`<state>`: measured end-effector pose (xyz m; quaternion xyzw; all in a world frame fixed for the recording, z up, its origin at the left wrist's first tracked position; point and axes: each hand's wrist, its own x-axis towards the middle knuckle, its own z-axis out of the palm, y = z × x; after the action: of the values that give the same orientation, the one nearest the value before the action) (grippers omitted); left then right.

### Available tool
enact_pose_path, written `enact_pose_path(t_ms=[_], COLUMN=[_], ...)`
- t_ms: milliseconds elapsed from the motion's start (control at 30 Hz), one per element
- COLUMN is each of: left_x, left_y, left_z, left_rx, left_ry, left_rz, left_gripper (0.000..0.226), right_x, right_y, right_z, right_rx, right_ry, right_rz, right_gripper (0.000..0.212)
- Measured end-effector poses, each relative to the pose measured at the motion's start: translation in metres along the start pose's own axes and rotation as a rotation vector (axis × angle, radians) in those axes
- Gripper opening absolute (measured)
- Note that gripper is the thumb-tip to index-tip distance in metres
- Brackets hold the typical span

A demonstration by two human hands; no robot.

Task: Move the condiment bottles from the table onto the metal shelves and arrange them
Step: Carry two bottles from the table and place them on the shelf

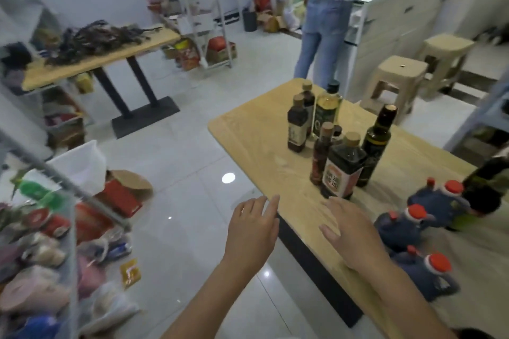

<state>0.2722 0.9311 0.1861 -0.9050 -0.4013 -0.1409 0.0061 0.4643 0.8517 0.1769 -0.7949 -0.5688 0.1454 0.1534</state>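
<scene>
Condiment bottles (343, 165) stand upright in a tight cluster at centre right of the frame, on the light wooden table (256, 135). Judged full, likely glass or stiff plastic: moderately heavy, rigid, smooth-sided, liable to slip and, if glass, to break when knocked together. Best hold is judged to be round the body below the shoulder, not the cap. The nearest, a squat dark bottle with a pale label and tan cap, sits just ahead of the right hand. Behind it stand a slim reddish bottle (321, 154), a tall dark green bottle (376, 143), two brown bottles and a yellow oil bottle (327, 110). Blue jugs with red caps (418, 224) lie at lower right on the same table.

Right hand (349, 231) hovers over the table edge, fingers spread, grasping nothing. Left hand (253, 226) is likewise released and empty, off the table's corner. A metal shelf (71, 201), crowded with packets, occupies the lower left; motion blur hides detail.
</scene>
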Motion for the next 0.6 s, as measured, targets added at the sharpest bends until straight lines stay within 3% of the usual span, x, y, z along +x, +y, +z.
enact_pose_path(t_ms=[267, 467, 600], left_x=[0.099, 0.175, 0.215], left_y=[-0.059, -0.08, -0.066], left_z=[0.032, 0.048, 0.062], left_rx=[-0.12, -0.306, -0.432], left_ry=[-0.017, -0.202, -0.331], left_rz=[0.205, 0.32, 0.356], left_gripper=[0.056, 0.055, 0.067], right_x=[0.059, 0.093, 0.108], right_y=[-0.006, -0.008, 0.006], right_z=[-0.004, -0.004, -0.001], right_rx=[0.175, 0.277, 0.326], right_ry=[0.31, 0.472, 0.466], right_rz=[0.323, 0.602, 0.711], right_gripper=[0.071, 0.082, 0.088])
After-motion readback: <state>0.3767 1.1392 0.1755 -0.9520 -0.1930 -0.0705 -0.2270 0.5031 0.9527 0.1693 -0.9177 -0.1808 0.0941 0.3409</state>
